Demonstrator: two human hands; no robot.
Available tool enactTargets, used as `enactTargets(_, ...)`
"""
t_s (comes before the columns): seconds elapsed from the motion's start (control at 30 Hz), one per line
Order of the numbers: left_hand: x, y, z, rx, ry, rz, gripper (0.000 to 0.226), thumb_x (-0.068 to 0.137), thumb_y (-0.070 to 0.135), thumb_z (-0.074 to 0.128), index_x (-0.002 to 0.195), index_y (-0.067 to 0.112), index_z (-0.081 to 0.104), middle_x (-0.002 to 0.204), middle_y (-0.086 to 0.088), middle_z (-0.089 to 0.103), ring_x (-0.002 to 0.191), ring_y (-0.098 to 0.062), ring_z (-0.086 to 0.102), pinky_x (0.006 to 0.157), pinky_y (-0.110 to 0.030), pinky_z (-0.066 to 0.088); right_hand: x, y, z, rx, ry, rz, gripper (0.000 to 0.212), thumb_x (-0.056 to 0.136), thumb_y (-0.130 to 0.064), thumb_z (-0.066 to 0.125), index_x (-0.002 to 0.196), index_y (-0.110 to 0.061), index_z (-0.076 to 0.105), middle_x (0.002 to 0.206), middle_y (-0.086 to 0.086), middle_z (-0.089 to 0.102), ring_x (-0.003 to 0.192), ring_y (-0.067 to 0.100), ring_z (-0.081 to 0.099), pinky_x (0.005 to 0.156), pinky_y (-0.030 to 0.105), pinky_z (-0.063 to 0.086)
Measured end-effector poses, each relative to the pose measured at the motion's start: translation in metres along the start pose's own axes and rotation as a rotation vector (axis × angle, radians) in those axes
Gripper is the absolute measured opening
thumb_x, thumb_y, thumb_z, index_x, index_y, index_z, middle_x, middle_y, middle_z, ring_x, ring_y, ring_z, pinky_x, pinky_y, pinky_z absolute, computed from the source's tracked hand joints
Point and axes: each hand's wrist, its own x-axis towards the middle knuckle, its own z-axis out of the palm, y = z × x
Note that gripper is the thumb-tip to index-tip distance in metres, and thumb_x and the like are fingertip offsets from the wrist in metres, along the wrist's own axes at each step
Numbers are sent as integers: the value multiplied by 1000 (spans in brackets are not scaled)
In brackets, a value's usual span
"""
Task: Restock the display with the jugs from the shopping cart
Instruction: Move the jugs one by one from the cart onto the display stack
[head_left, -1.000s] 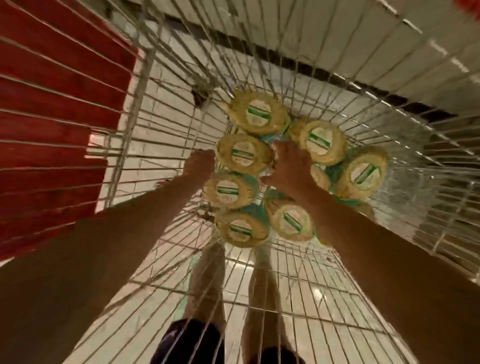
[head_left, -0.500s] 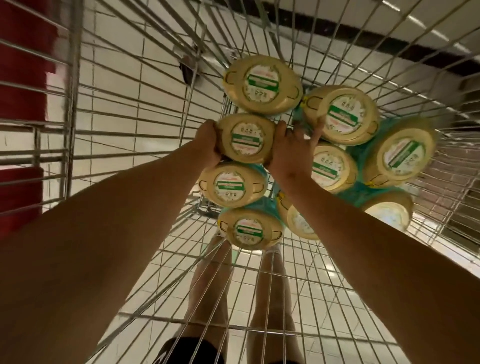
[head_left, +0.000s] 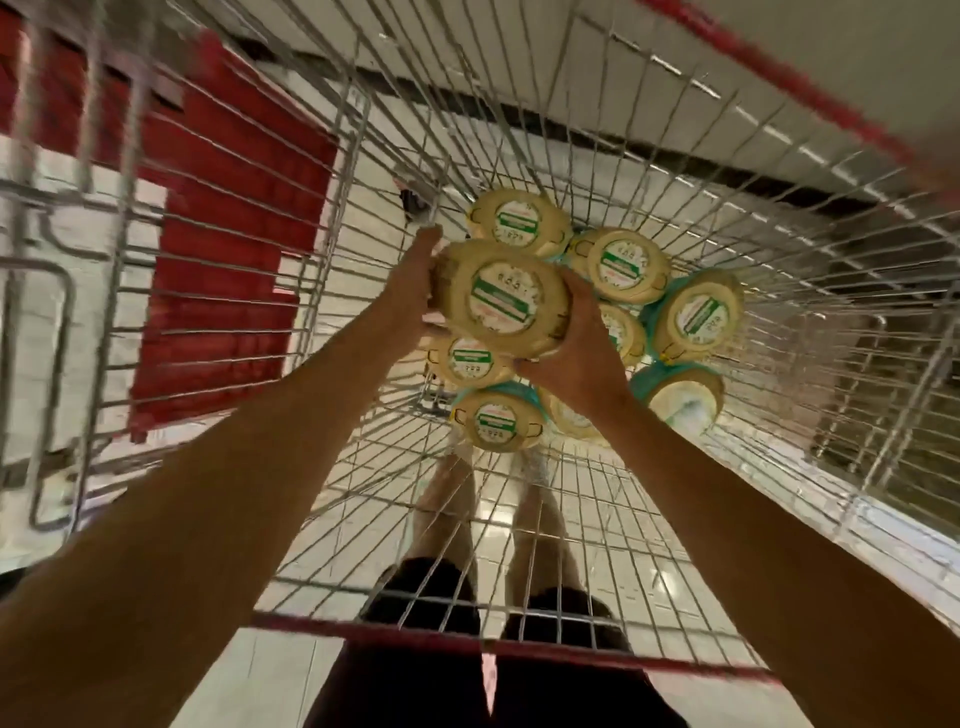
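Left hand: the left hand is wrapped against the left side of the held jug; fingers and thumb are curled round its edge.
Right hand: the right hand is cupped round the jug's right side from below; the jug is gripped between both hands.
Held jug: it is seen from above, inside the shopping cart; it is held nearer the camera than the other jugs and overlaps several of them.
Other jugs: they are clustered upright on the cart's wire floor; teal is seen below some yellow tops.
Label: a round white label crossed by a green band is borne on each yellow top; the small print cannot be read.
Cart: a red handle bar is seen at the near edge; the person's legs and a pale tiled floor are seen through the wire.
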Motion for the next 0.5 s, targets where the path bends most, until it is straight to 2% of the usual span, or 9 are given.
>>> enactTargets(0.07, -48, 14, -9, 6, -12, 109, 44, 104, 57, 45, 96, 22, 71, 83, 3, 73, 88, -22, 67, 87, -43, 54, -21, -31, -31, 76, 66, 20, 119, 62, -37, 99, 155, -26, 26, 153, -2, 49, 135, 15, 54, 102, 29, 53)
enactTargets(0.13, -93, 21, -14, -49, -24, 233, 34, 106, 42, 48, 95, 20, 72, 78, 4, 73, 81, -17, 69, 90, -44, 55, -46, -68, -64, 174, 155, 23, 116, 59, -45, 98, 152, -34, 30, 143, -29, 51, 128, -4, 56, 95, 15, 53)
enactTargets(0.17, -112, 20, -15, -80, -21, 309, 28, 105, 34, 51, 100, 18, 73, 81, 4, 73, 81, -14, 69, 90, -43, 55, -58, -86, -79, 214, 199, 9, 115, 58, -48, 99, 151, -38, 32, 139, -35, 51, 126, -6, 56, 93, 13, 53)
enactTargets(0.23, -149, 8, -9, -135, 6, 435, 28, 100, 32, 57, 116, 12, 69, 94, 3, 72, 88, -12, 68, 88, -40, 55, -83, -121, -105, 284, 294, -31, 111, 58, -50, 100, 148, -38, 36, 137, -31, 55, 127, 1, 60, 93, 18, 57)
enactTargets(0.27, -168, -1, -1, -184, -14, 442, 40, 99, 39, 59, 127, 11, 65, 105, 0, 72, 98, -13, 68, 87, -41, 56, -96, -138, -115, 323, 340, -45, 110, 58, -50, 100, 147, -36, 38, 137, -27, 57, 127, 5, 61, 93, 22, 58)
enactTargets(0.37, -215, -33, 32, -386, -330, 327, 72, 100, 72, 41, 150, 21, 52, 146, -14, 59, 131, -31, 59, 86, -44, 60, -131, -184, -128, 393, 454, -46, 108, 54, -46, 102, 142, -43, 38, 135, -25, 56, 127, 6, 60, 93, 23, 59)
enactTargets(0.43, -239, -49, 54, -500, -465, 314, 84, 99, 78, 33, 153, 15, 49, 149, -20, 56, 136, -38, 56, 97, -48, 57, -155, -203, -125, 434, 529, 0, 110, 53, -42, 102, 143, -40, 39, 135, -22, 55, 128, 5, 59, 92, 23, 59)
enactTargets(0.5, -256, -59, 69, -507, -505, 274, 84, 101, 73, 31, 154, 10, 46, 152, -24, 52, 143, -41, 48, 115, -57, 43, -180, -214, -120, 482, 571, 66, 116, 53, -44, 101, 148, -37, 35, 140, -17, 53, 133, 9, 57, 96, 25, 58)
